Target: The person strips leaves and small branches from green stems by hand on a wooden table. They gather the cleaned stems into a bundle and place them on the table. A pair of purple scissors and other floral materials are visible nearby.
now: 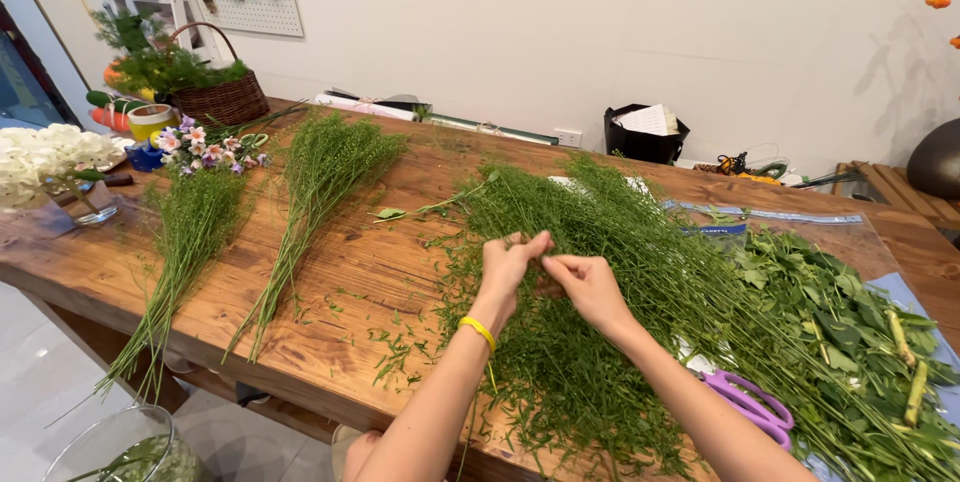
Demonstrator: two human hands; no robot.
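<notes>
My left hand (510, 264) and my right hand (588, 284) meet over a large loose heap of fine green stems (610, 292) on the wooden table (370, 262). Both hands pinch thin green stems between the fingertips, close together, above the heap. A yellow band circles my left wrist (478, 330). Two tidy bunches of the same greenery lie to the left, one bunch (310, 197) nearer the middle and another bunch (185, 242) closer to the table's left edge.
Purple scissors (752, 404) lie at the right by a pile of leafy cuttings (850, 332). A wicker basket (220, 92), small flowers (205, 147), white blossoms (50, 157) and a black box (645, 132) stand at the back. A glass vase (120, 447) sits below left.
</notes>
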